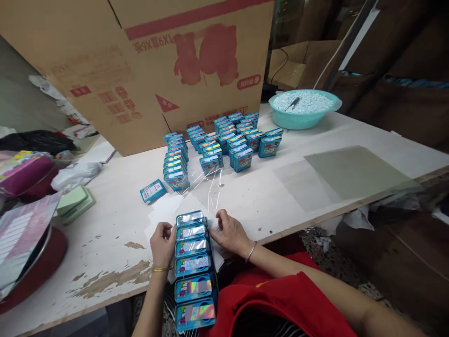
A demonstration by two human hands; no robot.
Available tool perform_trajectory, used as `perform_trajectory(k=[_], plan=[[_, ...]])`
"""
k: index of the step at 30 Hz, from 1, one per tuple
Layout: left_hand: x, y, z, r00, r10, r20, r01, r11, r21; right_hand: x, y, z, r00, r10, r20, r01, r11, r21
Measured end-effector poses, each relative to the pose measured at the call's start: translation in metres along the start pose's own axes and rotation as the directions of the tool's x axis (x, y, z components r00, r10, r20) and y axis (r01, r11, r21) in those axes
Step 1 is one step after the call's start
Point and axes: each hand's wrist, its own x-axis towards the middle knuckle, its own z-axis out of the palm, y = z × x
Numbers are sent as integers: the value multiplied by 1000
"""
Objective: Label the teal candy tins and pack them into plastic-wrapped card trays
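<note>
A row of small blue boxes [192,264] with shiny holographic strips on their ends runs from the table edge toward my lap. My left hand [163,244] has its fingers curled in against the left side of the far boxes. On the opposite side, my right hand [231,235] is bent, its thumb against the second box from the far end. Between them, the two hands grip the far part of the row. Parts of the fingertips are hidden. White paper sheets [163,210] lie beneath, and thin clear strips [212,189] lie just beyond.
Several rows of blue boxes [210,150] stand before a big cardboard carton [147,93]. One box [153,191] lies flat. A turquoise basin [298,120] of small white pieces sits at the back right, near clear sheets [354,173]. At left are a red basin [52,262] and green pads [79,203].
</note>
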Motion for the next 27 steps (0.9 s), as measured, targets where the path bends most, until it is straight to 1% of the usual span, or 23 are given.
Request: perform_trajectory(k=[1, 3, 6, 8, 10, 11, 13, 15, 16, 18, 19, 21, 24, 26, 27], plan=[[2, 1, 1, 999, -33, 23, 32, 999, 11, 1, -1, -1, 1000, -1, 23, 2, 999, -53], [5, 2, 4, 995, -64, 79, 61, 997, 39, 1, -3, -1, 998, -13, 66, 24, 986, -166], [6, 4, 7, 990, -67, 121, 54, 992, 114, 2, -4, 0, 994, -46, 97, 73, 953, -293], [5, 7, 7, 992, -52, 119, 22, 970, 242, 3, -5, 2, 992, -55, 110, 89, 938, -336], [2, 11, 7, 993, -18, 116, -27, 926, 376, 5, -7, 3, 991, -47, 128, 90, 928, -360], [1, 13, 8, 993, 5, 116, -53, 907, 417, 6, -8, 4, 990, -39, 137, 88, 926, -368], [0, 18, 8, 993, 49, 111, -91, 902, 421, 8, -9, 4, 988, -28, 153, 84, 924, -372], [-2, 22, 11, 994, 48, 96, -79, 936, 342, 9, -10, 4, 987, -24, 160, 82, 928, -364], [-4, 24, 12, 996, 23, 84, -46, 961, 274, 9, -11, 3, 987, -25, 157, 80, 931, -357], [-8, 26, 16, 996, -73, 54, 68, 993, 93, 6, -10, 3, 989, -35, 144, 82, 939, -335], [-11, 27, 18, 992, -121, 40, 121, 993, 11, 5, -10, 2, 990, -43, 136, 85, 943, -322], [-16, 28, 22, 982, -189, 24, 191, 976, -107, 1, -9, 1, 991, -57, 118, 91, 949, -302], [-23, 27, 25, 964, -262, 36, 263, 933, -247, -7, -6, 2, 993, -94, 69, 109, 957, -269], [-24, 26, 27, 955, -293, 43, 289, 888, -357, -10, -4, 2, 991, -132, 36, 137, 969, -204], [-24, 26, 27, 955, -294, 33, 283, 873, -398, -12, -3, 3, 989, -147, 23, 149, 977, -153]])
